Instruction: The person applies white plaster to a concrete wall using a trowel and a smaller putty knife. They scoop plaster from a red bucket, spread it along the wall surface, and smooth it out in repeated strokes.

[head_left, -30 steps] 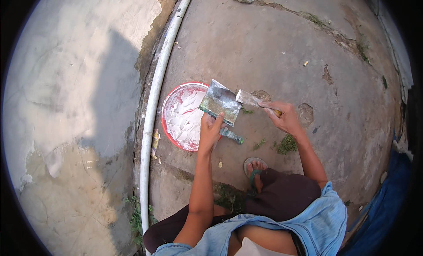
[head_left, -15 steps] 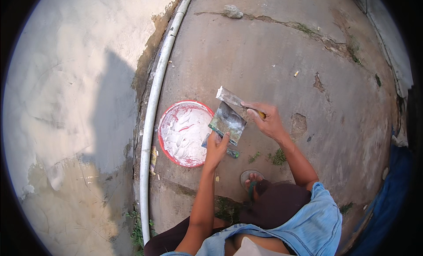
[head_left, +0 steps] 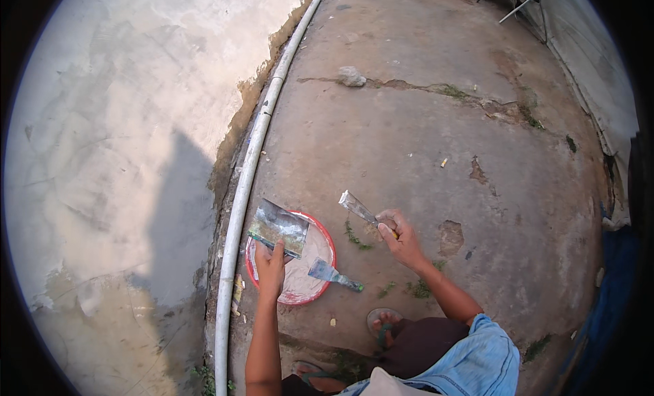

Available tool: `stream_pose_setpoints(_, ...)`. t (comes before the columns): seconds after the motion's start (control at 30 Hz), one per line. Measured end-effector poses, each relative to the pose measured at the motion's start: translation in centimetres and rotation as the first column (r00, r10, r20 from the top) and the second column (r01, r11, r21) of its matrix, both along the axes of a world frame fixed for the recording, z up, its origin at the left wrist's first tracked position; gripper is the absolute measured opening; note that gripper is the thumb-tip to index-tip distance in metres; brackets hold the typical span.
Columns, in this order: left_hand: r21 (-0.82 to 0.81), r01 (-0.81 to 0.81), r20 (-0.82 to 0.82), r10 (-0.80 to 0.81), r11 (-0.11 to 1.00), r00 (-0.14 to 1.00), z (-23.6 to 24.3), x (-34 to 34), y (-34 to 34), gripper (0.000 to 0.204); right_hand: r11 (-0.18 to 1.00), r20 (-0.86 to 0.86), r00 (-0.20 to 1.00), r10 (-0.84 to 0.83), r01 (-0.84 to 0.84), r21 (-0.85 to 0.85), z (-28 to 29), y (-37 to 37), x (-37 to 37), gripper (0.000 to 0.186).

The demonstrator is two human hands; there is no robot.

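Observation:
My left hand (head_left: 270, 265) grips a wide, stained steel trowel blade (head_left: 278, 225), held flat above a round red-rimmed bucket (head_left: 331, 250) of white paste (head_left: 302, 290). My right hand (head_left: 402, 242) is closed round a narrow putty knife (head_left: 355, 206), held up to the right of the bucket, with a little white paste at its tip. A second scraper (head_left: 335, 277) with a bluish, green-ended handle lies across the bucket at its lower right, apart from both hands. My feet in flip-flops are below.
A pale plastered wall (head_left: 95, 164) fills the left side, with a white pipe (head_left: 242, 195) along its base. Cracked concrete ground (head_left: 436, 137) carries a stone (head_left: 351, 75), weeds and holes. A pale wall (head_left: 593, 82), thin poles (head_left: 519, 6) and a blue cloth (head_left: 613, 260) line the right.
Both hands and tools have moved apart: the left trowel went leftward over the bucket, the putty knife away from it. The view has shifted, so the ground and bucket sit lower.

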State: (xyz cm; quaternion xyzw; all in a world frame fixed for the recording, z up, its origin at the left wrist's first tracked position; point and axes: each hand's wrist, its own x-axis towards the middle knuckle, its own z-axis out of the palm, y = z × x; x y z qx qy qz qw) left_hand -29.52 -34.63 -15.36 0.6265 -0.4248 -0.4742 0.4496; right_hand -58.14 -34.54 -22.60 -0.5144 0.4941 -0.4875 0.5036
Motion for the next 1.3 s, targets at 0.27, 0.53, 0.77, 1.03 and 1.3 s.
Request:
stream_pose_setpoints(0.27, -0.093, -0.099, -0.123, 0.087, 0.991, 0.989, -2.3, -3.7, 0.5, 0.040, 0.987, 0.120, 0.982, 0.148, -0.154, 0.036, -1.5, 0.9, 2.4, 0.017)
stream_pose_setpoints(0.53, -0.087, -0.077, 0.028, 0.080, 0.993, 0.996, -2.3, -4.0, 0.5, 0.034, 0.993, 0.135, 0.984, 0.115, -0.119, 0.022, -1.0, 0.7, 2.4, 0.026)
stream_pose_setpoints(0.77, -0.084, -0.092, 0.011, 0.093, 0.992, 0.996, -3.9, -3.0, 1.1, 0.036, 0.988, 0.098, 0.988, 0.119, -0.128, 0.091, -1.4, 0.9, 1.9, 0.025)
stream_pose_setpoints(1.03, -0.111, -0.153, -0.125, 0.139, 0.982, 0.982, -3.3, -3.9, 1.0, 0.036, 0.996, 0.095, 0.992, 0.084, -0.083, -0.008, -1.8, 0.4, 2.1, 0.026)
stream_pose_setpoints(1.3, -0.145, -0.065, -0.077, 0.054, 0.987, 0.996, -3.6, -2.4, 1.3, 0.036, 0.998, -0.150, 0.988, 0.038, -0.045, -0.048, -0.2, -0.2, 0.7, 0.016)
